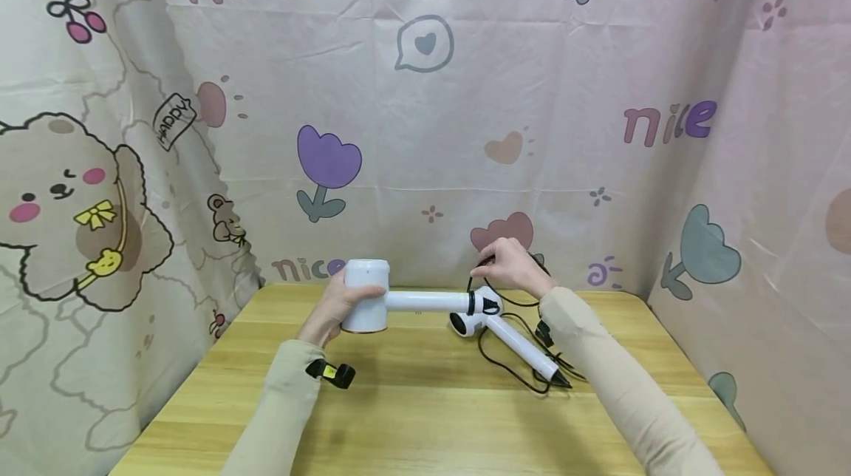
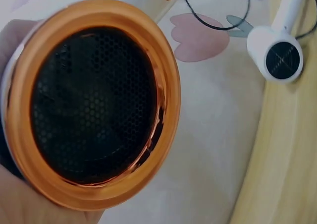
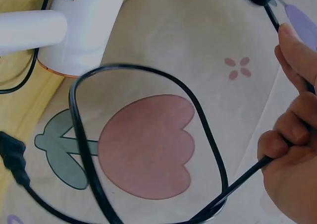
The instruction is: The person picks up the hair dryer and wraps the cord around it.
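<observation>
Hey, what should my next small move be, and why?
Perhaps wind the black cord round the raised hair dryer's handle: the left grip holds its head, while the right grip holds the cord, which trails in a loose loop.

We saw a curtained-off corner: cartoon-printed cloth (image 1: 425,121) hung left, right and far around a table (image 1: 412,424); home or studio, we couldn't tell.

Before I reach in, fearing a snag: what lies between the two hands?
In the head view, the handle of the held hair dryer stretches from the left hand toward the right hand, black cord linking its end and that hand.
</observation>
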`<state>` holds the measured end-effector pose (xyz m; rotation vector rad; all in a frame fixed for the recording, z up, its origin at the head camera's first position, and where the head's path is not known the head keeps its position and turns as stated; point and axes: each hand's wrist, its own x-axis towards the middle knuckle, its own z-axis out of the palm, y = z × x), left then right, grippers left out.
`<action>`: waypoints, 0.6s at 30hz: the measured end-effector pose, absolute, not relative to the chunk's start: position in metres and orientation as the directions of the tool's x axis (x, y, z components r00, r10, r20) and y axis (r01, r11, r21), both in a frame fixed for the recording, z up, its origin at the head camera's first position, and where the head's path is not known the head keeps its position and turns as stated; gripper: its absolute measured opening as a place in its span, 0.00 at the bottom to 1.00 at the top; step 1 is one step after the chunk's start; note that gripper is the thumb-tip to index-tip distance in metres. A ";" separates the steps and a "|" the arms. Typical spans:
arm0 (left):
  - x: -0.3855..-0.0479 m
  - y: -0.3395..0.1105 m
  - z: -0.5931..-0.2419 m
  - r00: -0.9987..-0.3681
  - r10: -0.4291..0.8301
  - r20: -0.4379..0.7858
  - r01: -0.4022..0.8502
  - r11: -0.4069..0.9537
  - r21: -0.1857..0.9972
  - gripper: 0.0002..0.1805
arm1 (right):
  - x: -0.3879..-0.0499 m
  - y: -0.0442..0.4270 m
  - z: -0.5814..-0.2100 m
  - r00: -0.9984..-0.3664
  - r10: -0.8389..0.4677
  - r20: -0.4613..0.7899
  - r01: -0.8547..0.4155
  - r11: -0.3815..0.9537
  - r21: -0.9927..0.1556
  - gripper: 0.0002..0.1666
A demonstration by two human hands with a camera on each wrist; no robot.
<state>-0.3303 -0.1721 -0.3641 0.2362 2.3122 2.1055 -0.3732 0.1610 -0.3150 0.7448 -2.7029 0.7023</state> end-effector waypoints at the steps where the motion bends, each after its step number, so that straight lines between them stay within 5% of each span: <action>1: -0.330 -0.171 -0.364 -0.987 0.117 0.111 0.123 0.101 0.987 0.40 | -0.372 0.159 -0.315 -0.830 -0.422 0.364 -0.543 0.758 -0.361 0.05; 7: -0.333 -0.168 -0.363 -0.982 0.101 0.159 0.174 0.171 0.970 0.39 | -0.362 0.150 -0.316 -0.811 -0.434 0.393 -0.557 0.779 -0.288 0.05; 18: -0.330 -0.160 -0.363 -0.992 -0.078 0.100 0.089 0.138 0.986 0.41 | -0.351 0.140 -0.321 -0.785 -0.417 0.458 -0.576 0.763 -0.293 0.07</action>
